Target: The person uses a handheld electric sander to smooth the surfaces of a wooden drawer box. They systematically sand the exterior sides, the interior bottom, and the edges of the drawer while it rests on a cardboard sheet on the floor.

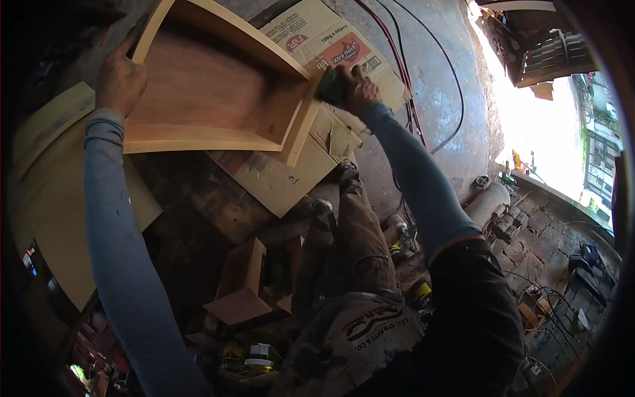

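A wooden drawer [205, 143] lies tilted before me, its open inside facing up and toward me. My left hand [122, 83] is closed on its far-left edge; some of the fingers are hidden behind the wood. At the opposite end, my right hand [361, 90] holds a dark green block-like pad [332, 87], its kind not plain from here. The pad is against the outer side of the drawer's end panel [303, 124], near the upper corner. My right fingers are wrapped over the pad.
Flattened cardboard [281, 182] lies under and beyond the drawer. Cables [455, 99] curve over the floor at right. Pale board [56, 205] stands at left. Near my legs are wooden pieces [243, 281] and cans [259, 357]. A pale cylinder [488, 202] lies by broken paving [539, 241].
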### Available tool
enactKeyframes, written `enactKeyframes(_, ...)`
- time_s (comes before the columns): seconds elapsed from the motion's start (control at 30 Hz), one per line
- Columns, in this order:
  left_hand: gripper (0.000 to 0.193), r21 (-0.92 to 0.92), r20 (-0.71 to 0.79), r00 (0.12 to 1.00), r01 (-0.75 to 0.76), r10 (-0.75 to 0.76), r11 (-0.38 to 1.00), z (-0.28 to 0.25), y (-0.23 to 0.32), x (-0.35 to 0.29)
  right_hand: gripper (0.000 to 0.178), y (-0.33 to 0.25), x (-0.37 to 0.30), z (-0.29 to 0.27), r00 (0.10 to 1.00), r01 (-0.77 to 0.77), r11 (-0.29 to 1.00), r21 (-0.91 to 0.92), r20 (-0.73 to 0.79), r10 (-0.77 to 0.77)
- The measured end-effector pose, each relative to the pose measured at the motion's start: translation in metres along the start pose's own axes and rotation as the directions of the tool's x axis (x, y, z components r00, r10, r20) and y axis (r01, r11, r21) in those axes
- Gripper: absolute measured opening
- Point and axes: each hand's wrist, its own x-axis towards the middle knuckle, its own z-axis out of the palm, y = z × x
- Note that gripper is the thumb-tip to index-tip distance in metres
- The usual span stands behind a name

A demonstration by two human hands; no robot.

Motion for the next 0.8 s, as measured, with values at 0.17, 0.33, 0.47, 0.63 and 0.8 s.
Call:
enactKeyframes(0.17, 0.067, -0.015, -0.006, 1.000, -0.031, 0.031, 0.999, 0.001, -0.004, 0.007, 0.079, 0.014, -0.038, 0.072, 0.991, 0.079, 0.977, -0.200, -0.092, -0.099)
enactKeyframes(0.33, 0.061, -0.034, -0.037, 0.999, 0.010, -0.011, 0.999, 0.006, -0.017, 0.004, 0.077, -0.087, -0.144, 0.101, 0.979, 0.094, 0.987, -0.134, 0.195, -0.066)
enactKeyframes(0.47, 0.066, 0.052, -0.062, 0.993, -0.095, 0.098, 0.994, 0.005, -0.012, 0.001, 0.083, -0.088, -0.126, 0.060, 0.920, 0.067, 0.990, -0.123, 0.391, -0.014)
enactKeyframes(0.63, 0.068, -0.082, -0.049, 0.985, -0.169, 0.165, 0.982, 0.009, -0.019, 0.002, 0.084, -0.014, -0.037, 0.038, 0.969, 0.005, 0.993, -0.121, 0.247, 0.025)
enactKeyframes(0.8, 0.065, -0.081, 0.035, 0.991, 0.131, -0.128, 0.988, 0.008, -0.012, -0.002, 0.075, 0.024, 0.040, -0.017, 0.981, -0.081, 0.995, -0.065, 0.169, 0.091)
